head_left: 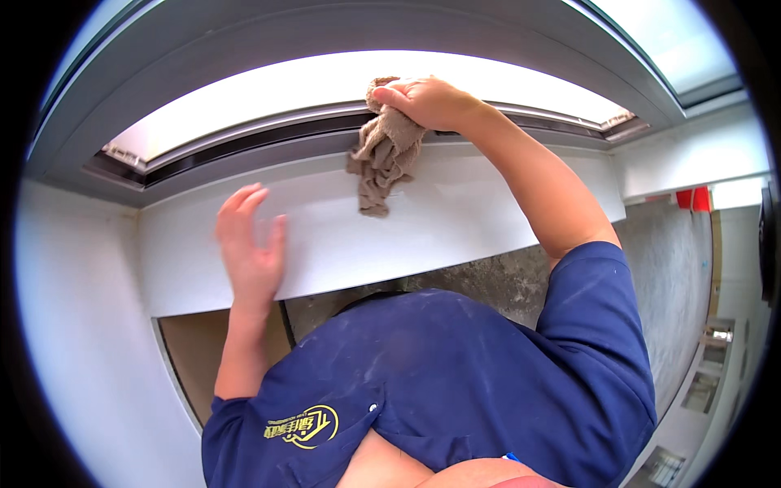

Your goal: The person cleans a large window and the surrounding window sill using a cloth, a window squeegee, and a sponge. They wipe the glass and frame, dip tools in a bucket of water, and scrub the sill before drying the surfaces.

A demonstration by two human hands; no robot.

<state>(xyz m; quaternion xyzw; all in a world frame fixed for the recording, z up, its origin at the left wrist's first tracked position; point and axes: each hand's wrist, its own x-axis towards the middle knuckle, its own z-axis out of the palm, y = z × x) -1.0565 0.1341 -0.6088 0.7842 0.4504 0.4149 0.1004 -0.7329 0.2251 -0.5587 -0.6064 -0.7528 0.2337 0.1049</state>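
My right hand (424,100) grips a brown cleaning cloth (390,146) at the lower rail of the window frame (256,135). The cloth is bunched under my fingers, and its loose end hangs down over the white windowsill (464,207). Over the left part of the sill, my left hand (250,238) is raised with its fingers apart and holds nothing. It looks slightly blurred. Bright light fills the window opening (293,91) behind the cloth.
A white wall (79,262) closes off the sill on the left. Below the sill's front edge lies a bare concrete floor (488,280), with a brown panel (195,348) at the lower left. Far right, a red object (694,199) stands near the wall.
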